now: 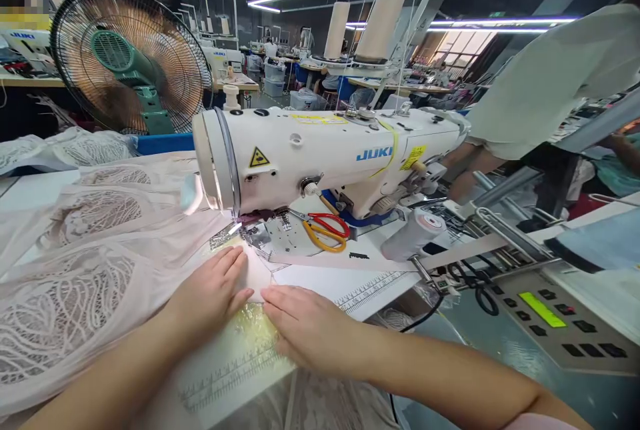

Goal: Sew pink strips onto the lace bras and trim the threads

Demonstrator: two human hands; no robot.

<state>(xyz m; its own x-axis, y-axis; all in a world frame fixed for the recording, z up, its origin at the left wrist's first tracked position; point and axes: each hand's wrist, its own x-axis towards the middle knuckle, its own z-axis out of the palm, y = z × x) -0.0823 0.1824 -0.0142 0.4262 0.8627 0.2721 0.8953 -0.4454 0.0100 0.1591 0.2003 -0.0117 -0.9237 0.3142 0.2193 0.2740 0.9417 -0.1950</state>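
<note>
Under the needle end of a white sewing machine (295, 160) lies pale pink fabric (257, 275), stretching between my two hands. My left hand (213, 290) rests on it just before the presser foot, fingers extended flat and thumb toward the right. My right hand (313, 330) has its fingers together at the fabric's near right edge, pinching it; the thumb is hidden. Sheer fabric with lace panels (75, 290) spreads over the table to the left. Red-and-orange-handled scissors (327, 233) lie on the machine bed, behind my right hand.
A grey thread cone (413, 237) stands right of the scissors. Ruler markings (370, 291) run along the white table. A control panel (563, 323) sits at right. Behind are a large fan (113, 53), tall thread cones (337, 30) and a person's pale sleeve (540, 77).
</note>
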